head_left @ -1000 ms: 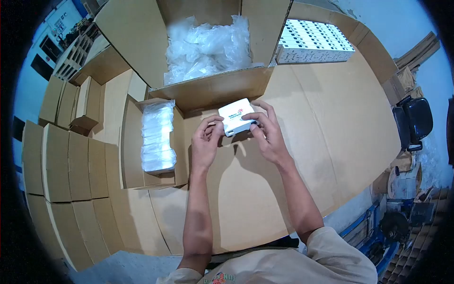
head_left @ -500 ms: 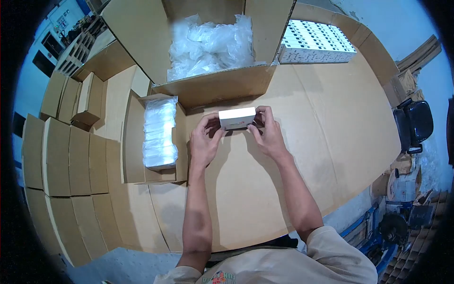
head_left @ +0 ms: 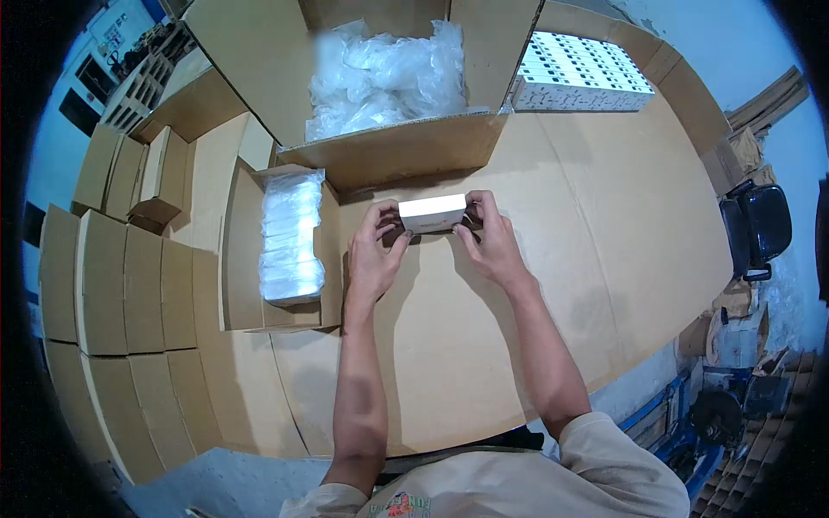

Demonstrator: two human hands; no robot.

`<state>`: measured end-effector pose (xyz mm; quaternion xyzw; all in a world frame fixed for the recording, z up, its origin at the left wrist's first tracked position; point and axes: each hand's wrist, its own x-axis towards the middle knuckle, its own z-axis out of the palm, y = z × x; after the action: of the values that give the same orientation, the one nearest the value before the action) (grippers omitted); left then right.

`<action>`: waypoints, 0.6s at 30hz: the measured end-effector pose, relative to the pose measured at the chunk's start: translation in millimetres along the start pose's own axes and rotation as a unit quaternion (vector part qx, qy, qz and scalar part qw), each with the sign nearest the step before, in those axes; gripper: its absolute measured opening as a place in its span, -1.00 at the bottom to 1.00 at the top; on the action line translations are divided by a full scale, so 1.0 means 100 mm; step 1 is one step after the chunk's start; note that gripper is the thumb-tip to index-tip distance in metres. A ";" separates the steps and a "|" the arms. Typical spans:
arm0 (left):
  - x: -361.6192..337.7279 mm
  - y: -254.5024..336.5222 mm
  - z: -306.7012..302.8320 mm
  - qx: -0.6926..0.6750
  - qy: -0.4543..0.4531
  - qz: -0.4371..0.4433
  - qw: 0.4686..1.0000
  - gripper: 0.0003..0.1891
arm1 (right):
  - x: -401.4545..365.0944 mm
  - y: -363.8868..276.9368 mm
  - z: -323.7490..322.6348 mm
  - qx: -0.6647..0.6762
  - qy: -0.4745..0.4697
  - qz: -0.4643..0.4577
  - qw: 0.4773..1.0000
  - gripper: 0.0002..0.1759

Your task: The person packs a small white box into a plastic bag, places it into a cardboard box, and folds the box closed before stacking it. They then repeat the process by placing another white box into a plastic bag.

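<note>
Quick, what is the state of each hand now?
Left hand: holding the small white box by its left end.
Right hand: holding its right end.

Ahead of me, carton (head_left: 406, 154) of plastic bags (head_left: 380, 73); left, tray (head_left: 243, 259) of wrapped packs (head_left: 289, 237); far right, white boxes (head_left: 579, 78), chair (head_left: 760, 220).

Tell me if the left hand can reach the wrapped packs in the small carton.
Probably yes: the open carton sits just beside the left hand, nothing between, though that hand holds the white box.

left hand (head_left: 373, 259), right hand (head_left: 494, 246) raised close together, fingers (head_left: 485, 209) pinched inward, forearms outstretched
</note>
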<state>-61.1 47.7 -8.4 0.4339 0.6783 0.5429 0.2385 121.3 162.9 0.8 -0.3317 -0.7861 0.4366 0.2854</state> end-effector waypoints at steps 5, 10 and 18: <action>-0.06 0.27 0.02 -0.031 0.056 0.036 0.997 -0.25 | -0.02 0.06 -0.06 0.003 0.001 -0.046 0.999 -0.33; -0.10 0.54 -0.05 0.059 0.184 0.152 0.969 -0.41 | 0.00 0.11 -0.10 0.044 0.020 -0.024 0.999 -0.25; 1.44 1.42 -0.19 0.206 -0.007 0.135 0.969 -0.81 | -0.01 0.08 -0.08 0.071 0.032 -0.028 0.997 -0.33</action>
<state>-102.8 164.6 152.8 0.5653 0.7089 0.4153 0.0733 130.0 169.5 -3.3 -0.3022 -0.7526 0.4725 0.3449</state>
